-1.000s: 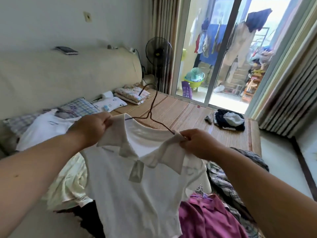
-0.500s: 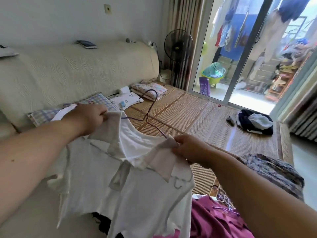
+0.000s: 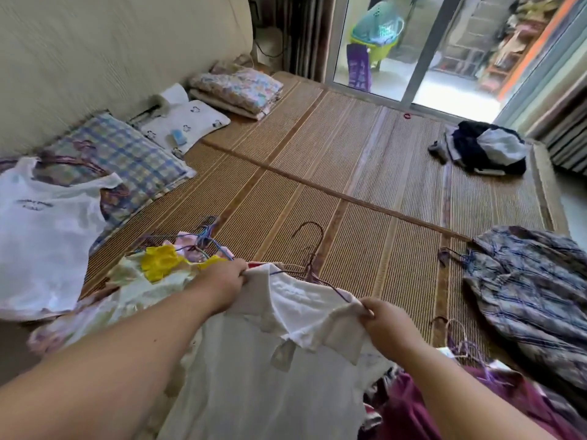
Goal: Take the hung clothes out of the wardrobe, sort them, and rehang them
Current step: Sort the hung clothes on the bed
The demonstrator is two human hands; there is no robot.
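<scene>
Left hand and right hand pinch the white collared shirt by its shoulders; other garments lie piled on the woven straw mat, rehanging apparently not yet begun.

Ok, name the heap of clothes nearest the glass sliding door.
The dark navy and white bundle, at the far right corner of the woven mat; the rest lie toward its near end.
</scene>
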